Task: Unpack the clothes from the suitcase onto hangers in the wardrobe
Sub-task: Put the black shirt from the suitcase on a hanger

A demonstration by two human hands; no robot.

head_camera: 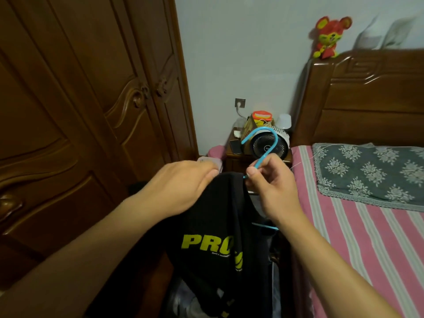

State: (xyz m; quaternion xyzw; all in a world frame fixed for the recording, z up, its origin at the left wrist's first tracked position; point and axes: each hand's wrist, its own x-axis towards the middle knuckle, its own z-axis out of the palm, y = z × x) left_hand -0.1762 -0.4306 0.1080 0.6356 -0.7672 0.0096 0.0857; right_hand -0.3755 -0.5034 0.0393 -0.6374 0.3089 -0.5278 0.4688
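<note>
A black T-shirt point(220, 230) with yellow-green lettering hangs in front of me on a blue plastic hanger point(266, 143). My right hand point(273, 184) pinches the hanger's neck just below its hook. My left hand point(181, 187) grips the shirt's shoulder at the collar. One blue arm of the hanger pokes out from under the shirt by my right wrist. The wooden wardrobe point(80, 106) stands at the left with both doors closed. Below the shirt lies the dark open suitcase point(195, 301), mostly hidden, with some pale clothes inside.
A bed point(367, 237) with a pink striped sheet and a grey floral pillow point(371, 173) fills the right. A bedside table point(238, 157) between wardrobe and bed carries a small fan point(270, 145) and clutter. A red plush toy point(328, 37) sits on the headboard.
</note>
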